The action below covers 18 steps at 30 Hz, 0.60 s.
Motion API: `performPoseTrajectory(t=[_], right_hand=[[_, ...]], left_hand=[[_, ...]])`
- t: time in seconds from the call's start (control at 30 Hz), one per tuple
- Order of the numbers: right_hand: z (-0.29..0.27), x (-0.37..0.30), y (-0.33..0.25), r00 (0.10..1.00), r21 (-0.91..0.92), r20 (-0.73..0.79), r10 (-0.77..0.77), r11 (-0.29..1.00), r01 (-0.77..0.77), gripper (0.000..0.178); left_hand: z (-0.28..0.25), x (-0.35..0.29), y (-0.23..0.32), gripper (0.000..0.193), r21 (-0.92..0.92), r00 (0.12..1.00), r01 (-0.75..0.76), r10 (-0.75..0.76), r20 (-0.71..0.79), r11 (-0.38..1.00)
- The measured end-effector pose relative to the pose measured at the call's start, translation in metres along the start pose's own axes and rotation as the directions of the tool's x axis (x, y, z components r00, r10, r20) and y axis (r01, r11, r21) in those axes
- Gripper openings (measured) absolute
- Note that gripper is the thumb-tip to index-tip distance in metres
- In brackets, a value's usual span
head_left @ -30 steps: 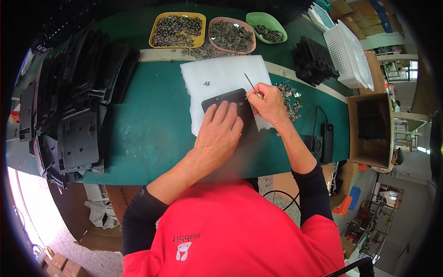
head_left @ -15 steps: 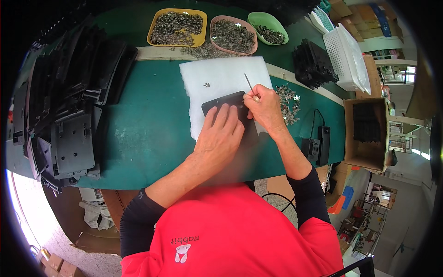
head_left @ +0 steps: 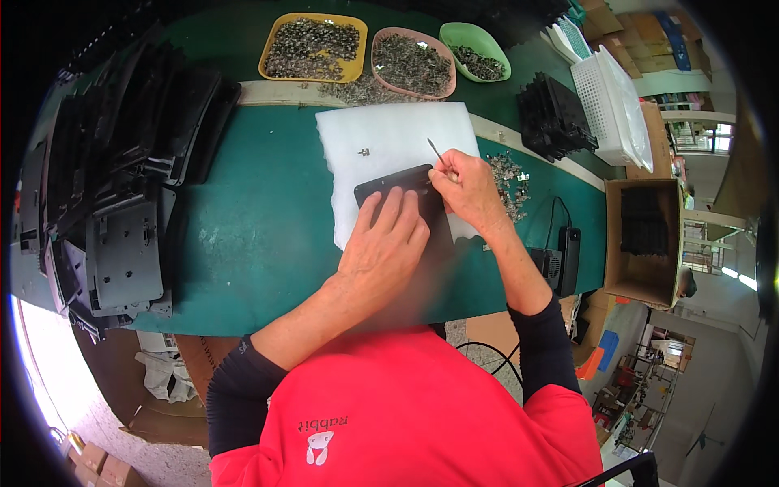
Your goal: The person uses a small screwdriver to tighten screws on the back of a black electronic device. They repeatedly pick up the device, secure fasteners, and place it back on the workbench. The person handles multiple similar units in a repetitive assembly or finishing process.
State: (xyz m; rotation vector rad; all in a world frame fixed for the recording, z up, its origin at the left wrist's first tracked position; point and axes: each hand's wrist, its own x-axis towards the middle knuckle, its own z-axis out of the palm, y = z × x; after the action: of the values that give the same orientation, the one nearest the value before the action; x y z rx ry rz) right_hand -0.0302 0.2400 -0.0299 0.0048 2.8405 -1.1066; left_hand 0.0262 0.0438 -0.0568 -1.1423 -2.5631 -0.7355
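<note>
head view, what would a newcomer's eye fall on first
Probably the red shirt, lower middle. Above it, the left hand rests on a black plate over a white sheet, and the right hand holds a thin tool. At the top, a yellow tray holds small metal parts.

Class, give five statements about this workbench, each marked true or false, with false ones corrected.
1. The left hand lies on the black plate. True.
2. The right hand is empty. False: the right hand grips a thin tool.
3. The yellow tray stands left of the pink tray. True.
4. The green tray is empty. False: the green tray holds small pieces.
5. A single metal piece lies on the white sheet. True.
</note>
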Motion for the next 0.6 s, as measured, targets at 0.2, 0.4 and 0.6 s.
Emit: performPoseTrajectory(t=[0.2, 0.4, 0.6], right_hand=[[-0.014, 0.016, -0.009, 0.958, 0.022, 0.235, 0.163, 0.985, -0.172, 0.014], [-0.007, 0.012, -0.012, 0.971, -0.013, 0.148, 0.186, 0.982, -0.187, 0.014], [0.002, -0.004, 0.0, 0.987, 0.244, 0.053, 0.153, 0.956, -0.161, 0.021]], left_hand=[[0.0, -0.001, 0.0, 0.029, -0.005, 1.0, 0.004, -0.004, 0.0, 1.0], [0.0, 0.0, -0.001, 0.03, 0.02, 1.0, -0.01, 0.01, 0.007, 1.0], [0.002, -0.001, -0.001, 0.033, -0.003, 1.0, 0.0, 0.0, 0.008, 1.0]])
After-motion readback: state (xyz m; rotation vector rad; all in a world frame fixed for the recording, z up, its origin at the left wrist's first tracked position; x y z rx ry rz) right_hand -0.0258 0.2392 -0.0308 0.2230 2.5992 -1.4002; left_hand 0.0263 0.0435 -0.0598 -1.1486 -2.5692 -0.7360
